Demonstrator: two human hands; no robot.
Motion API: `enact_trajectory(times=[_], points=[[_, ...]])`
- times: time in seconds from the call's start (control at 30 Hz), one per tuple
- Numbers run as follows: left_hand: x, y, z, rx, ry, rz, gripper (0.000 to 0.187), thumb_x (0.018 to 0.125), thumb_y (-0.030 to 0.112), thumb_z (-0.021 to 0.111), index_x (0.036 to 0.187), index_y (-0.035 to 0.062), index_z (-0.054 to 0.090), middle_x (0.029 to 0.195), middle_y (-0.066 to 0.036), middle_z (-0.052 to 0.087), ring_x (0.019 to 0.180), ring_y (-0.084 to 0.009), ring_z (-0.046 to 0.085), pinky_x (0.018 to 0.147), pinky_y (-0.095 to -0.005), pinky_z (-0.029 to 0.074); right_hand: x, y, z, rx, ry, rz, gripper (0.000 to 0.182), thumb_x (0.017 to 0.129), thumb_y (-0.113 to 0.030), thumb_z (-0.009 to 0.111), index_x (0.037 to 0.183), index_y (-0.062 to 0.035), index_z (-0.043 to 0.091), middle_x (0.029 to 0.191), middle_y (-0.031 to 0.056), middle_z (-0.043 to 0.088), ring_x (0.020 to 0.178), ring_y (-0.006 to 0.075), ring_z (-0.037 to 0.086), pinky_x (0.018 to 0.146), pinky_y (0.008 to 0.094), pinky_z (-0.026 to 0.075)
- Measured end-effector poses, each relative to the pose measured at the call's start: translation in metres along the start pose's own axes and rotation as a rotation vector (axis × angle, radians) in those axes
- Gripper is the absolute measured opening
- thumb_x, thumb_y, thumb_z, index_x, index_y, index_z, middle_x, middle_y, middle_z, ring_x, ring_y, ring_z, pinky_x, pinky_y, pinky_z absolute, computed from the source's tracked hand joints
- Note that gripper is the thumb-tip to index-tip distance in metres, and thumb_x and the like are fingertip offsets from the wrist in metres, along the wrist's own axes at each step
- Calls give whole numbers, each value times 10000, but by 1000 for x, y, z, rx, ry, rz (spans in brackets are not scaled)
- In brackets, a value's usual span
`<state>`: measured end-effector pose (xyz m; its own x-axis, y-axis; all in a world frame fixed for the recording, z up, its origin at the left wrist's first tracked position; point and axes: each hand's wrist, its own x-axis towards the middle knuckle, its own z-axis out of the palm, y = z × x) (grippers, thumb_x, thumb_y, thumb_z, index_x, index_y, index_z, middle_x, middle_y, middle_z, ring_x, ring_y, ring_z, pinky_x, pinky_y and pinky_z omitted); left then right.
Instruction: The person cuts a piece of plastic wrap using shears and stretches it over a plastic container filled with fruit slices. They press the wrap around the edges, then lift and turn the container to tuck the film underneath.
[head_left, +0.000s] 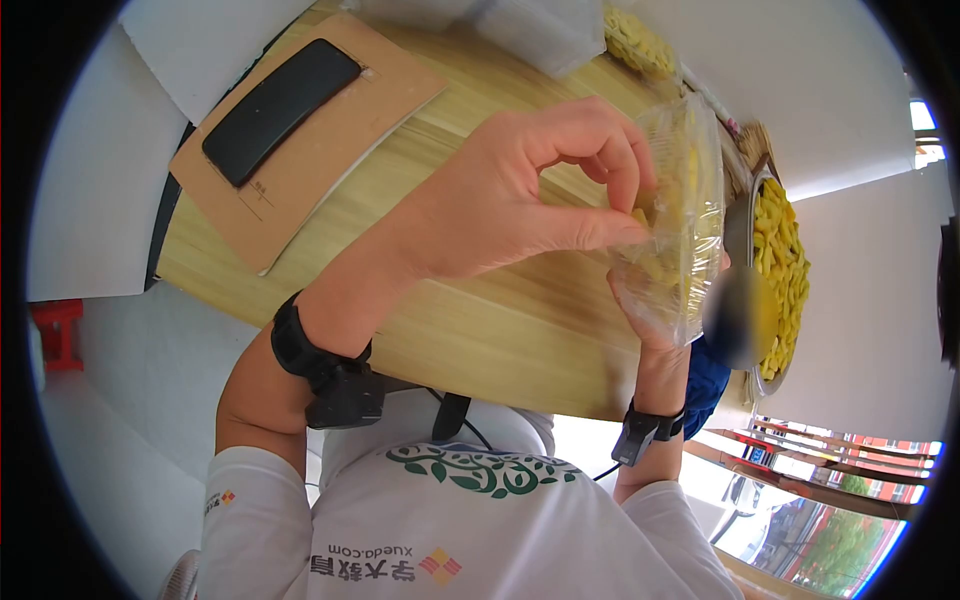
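Note:
My left hand [530, 185] reaches across from the left, thumb and fingertips pinched together at the open side of a clear plastic box [695, 240]. A small yellow piece [640, 215] shows between the fingertips; its kind I cannot make out. Below and behind the box, my right hand [640, 312] grips it and keeps it tilted above the table. More yellow pieces show through the plastic. Most of the right fingers are hidden behind the box. Both wrists wear black straps with small devices.
A black phone [280, 112] lies on a brown paper booklet [345, 150] on the wooden table [490, 335]. A metal bowl [740, 225] of yellow strips [782, 270] stands at right. Behind are another packet of yellow pieces [640, 45] and a translucent container [540, 30]. A blurred patch partly covers the bowl.

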<state>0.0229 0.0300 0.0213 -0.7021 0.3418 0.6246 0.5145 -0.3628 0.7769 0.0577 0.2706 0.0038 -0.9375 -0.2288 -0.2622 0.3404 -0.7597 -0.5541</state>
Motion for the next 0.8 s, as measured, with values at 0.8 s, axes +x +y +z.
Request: enact_trajectory(times=[0.8], points=[[-1, -10, -1, -85, -11, -92, 125, 807, -21, 688, 904, 23, 623, 1049, -58, 536, 996, -141, 516, 910, -281, 407, -2, 4, 5, -55, -22, 22, 526, 843, -459, 580, 1246, -121, 558, 1207, 61, 614, 1103, 204, 546, 938, 424, 419]])
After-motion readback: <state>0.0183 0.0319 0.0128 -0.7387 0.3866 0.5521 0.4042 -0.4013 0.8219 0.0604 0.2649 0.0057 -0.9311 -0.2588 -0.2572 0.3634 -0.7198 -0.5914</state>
